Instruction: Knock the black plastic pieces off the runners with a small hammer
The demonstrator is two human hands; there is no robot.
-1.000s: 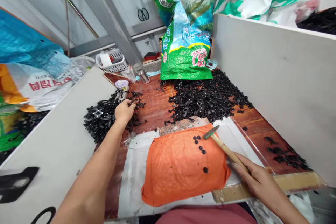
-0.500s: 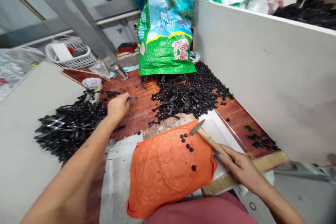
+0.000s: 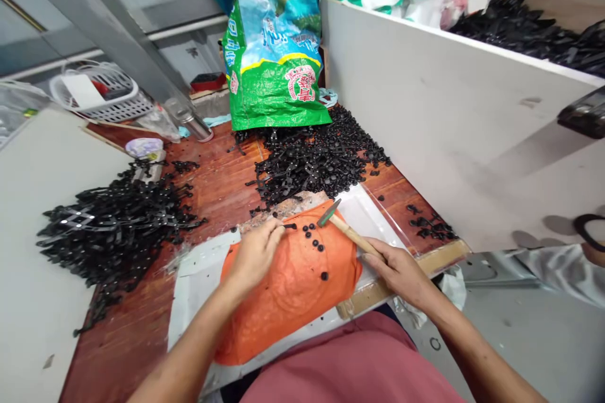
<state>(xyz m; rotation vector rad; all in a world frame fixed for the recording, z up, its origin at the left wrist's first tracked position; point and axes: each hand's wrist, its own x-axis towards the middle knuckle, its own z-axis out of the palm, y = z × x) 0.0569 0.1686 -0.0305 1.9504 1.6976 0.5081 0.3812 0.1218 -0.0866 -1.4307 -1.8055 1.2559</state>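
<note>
My left hand [image 3: 259, 250] pinches a small black strip [image 3: 290, 226] above the left part of an orange cloth [image 3: 278, 302]. Several small round black pieces [image 3: 315, 243] lie on the cloth, just right of the strip. In my right hand [image 3: 394, 271] is the wooden handle of a small hammer [image 3: 352, 234]; its greenish head rests over the cloth's upper right corner. Beyond the cloth is a heap of small black parts [image 3: 312, 164]. A second heap of long black parts [image 3: 118, 220] lies at the left.
A green and blue bag [image 3: 278, 91] stands behind the middle heap. Grey boards rise at the left [image 3: 38, 201] and right [image 3: 449, 119]. A white basket [image 3: 106, 104] and a metal flask [image 3: 196, 126] are at the back left. Another person's hand [image 3: 594, 256] shows at the right edge.
My left hand has moved right from beside the left heap to over the orange cloth, bringing the black strip. The view has shifted right, and another person's hand has appeared at the right edge.
</note>
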